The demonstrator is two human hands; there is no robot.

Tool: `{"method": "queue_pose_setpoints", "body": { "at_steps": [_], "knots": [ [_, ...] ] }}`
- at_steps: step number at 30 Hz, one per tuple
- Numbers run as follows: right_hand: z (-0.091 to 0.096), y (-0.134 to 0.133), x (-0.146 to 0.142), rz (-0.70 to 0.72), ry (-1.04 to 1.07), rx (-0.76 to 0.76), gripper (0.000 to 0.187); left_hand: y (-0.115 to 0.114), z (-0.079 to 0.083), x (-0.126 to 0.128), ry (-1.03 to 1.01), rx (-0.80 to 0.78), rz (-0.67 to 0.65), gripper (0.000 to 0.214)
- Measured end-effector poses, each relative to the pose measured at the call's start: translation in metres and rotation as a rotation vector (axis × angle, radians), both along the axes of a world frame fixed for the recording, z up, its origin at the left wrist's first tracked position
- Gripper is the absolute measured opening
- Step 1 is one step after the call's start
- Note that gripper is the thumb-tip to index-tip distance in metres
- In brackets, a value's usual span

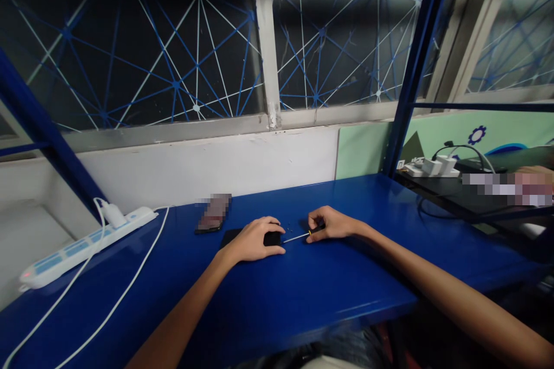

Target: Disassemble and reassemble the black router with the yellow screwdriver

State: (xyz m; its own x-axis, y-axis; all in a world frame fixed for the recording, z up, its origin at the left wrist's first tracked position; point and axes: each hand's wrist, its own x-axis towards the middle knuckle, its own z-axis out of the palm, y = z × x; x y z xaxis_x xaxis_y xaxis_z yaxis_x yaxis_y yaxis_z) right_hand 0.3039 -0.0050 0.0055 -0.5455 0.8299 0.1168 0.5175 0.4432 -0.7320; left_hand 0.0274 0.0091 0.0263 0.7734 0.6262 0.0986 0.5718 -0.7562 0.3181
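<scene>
My left hand point(255, 240) is closed over a flat black device point(272, 238) on the blue table, thumb at its near side and fingers over its far side. Its exact kind is hard to make out, since the hand covers much of it. In my right hand point(331, 223) is a screwdriver point(296, 237), gripped by its dark handle with a yellow ring. The thin metal shaft points left, and its tip is at the right end of the device. Several tiny dark pieces point(289, 226), perhaps screws, lie just beyond the shaft.
A smartphone point(213, 214) lies at the back left. Farther left, a white power strip point(89, 247) has a charger plugged in, with white cables point(137, 278) across the table. Blue frame posts point(418, 63) rise at both sides. On the right, a black table point(450, 191) holds chargers beside another person's arm.
</scene>
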Motion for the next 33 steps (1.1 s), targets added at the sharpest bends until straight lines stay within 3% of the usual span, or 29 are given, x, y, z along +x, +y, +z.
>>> {"method": "queue_pose_setpoints", "body": {
  "at_steps": [14,24,33],
  "knots": [
    [-0.0008,0.0002,0.0023,0.042,0.078,-0.003,0.031,0.0015,-0.0009,-0.0005,0.007,0.008,0.003,0.05],
    [0.006,0.001,0.006,0.061,-0.064,0.003,0.04,0.0014,-0.0005,-0.001,0.032,0.004,-0.003,0.05],
    [-0.0005,-0.0005,0.0018,0.037,-0.085,0.036,0.031,-0.0016,0.0032,-0.0001,0.052,0.006,0.009,0.048]
  ]
}}
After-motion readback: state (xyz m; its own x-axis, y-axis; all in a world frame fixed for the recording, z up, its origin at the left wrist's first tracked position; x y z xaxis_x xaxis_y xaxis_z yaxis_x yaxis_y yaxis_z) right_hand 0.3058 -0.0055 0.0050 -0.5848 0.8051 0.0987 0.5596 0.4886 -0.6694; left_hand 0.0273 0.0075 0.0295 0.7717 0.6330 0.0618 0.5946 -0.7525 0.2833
